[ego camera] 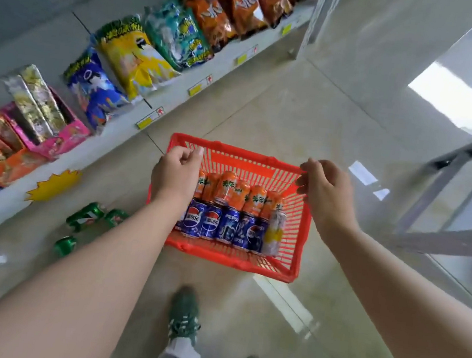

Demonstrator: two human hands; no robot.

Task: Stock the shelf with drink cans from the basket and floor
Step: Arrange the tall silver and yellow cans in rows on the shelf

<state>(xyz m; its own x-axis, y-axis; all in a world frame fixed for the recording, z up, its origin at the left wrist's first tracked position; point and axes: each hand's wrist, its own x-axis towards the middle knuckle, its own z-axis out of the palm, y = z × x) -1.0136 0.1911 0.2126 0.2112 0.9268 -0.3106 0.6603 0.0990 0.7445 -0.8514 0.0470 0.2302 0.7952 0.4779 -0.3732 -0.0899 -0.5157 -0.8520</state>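
Observation:
A red plastic basket [295, 245] is held above the tiled floor. My left hand [178, 168] grips its left rim and my right hand [324, 189] grips its right rim. Inside lie a row of orange cans [232, 188] and, nearer me, a row of blue cola cans [211, 225], with one pale yellow can [274, 234] at the right end. Green cans [86, 215] lie on the floor to the left, beside the shelf; another green can [65, 245] lies closer to me.
A white shelf [181, 83] runs along the left, filled with snack bags and boxes, with yellow price tags on its edge. A grey metal frame [450, 187] stands at the right. My green shoes [184, 315] are on the floor below the basket.

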